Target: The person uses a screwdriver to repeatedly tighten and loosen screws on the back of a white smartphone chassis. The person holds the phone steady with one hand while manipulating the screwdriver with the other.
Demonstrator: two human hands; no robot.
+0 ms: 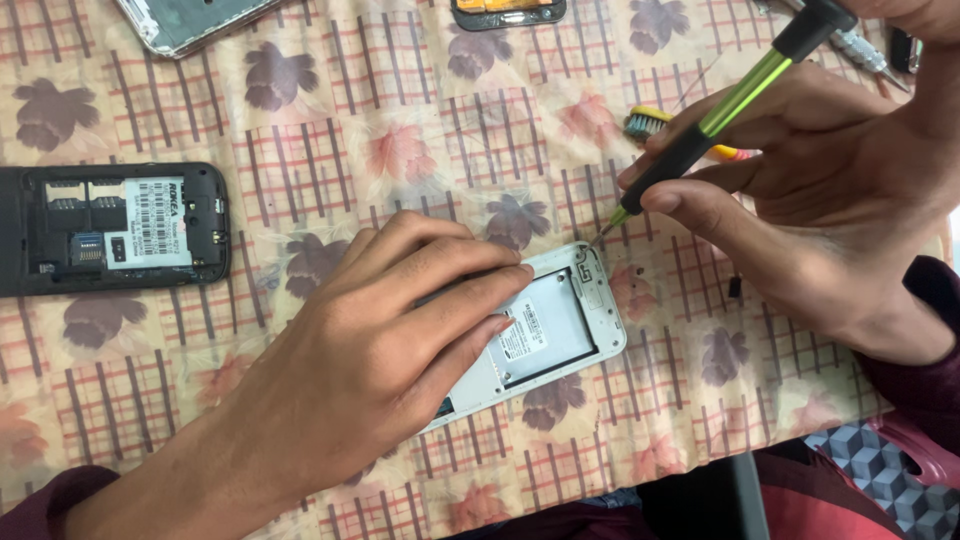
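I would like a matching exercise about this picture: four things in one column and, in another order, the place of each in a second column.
Things:
1. white phone
2. black phone
3. screwdriver
4. toothbrush

Places:
A. at the left edge of the table, back open, apart from both hands
B. held in the right hand, tip at a corner of a phone
C. under the left hand, near the middle of the table
D. lying on the cloth behind the fingers of the right hand

Pairs: 1-C, 2-A, 3-B, 4-D
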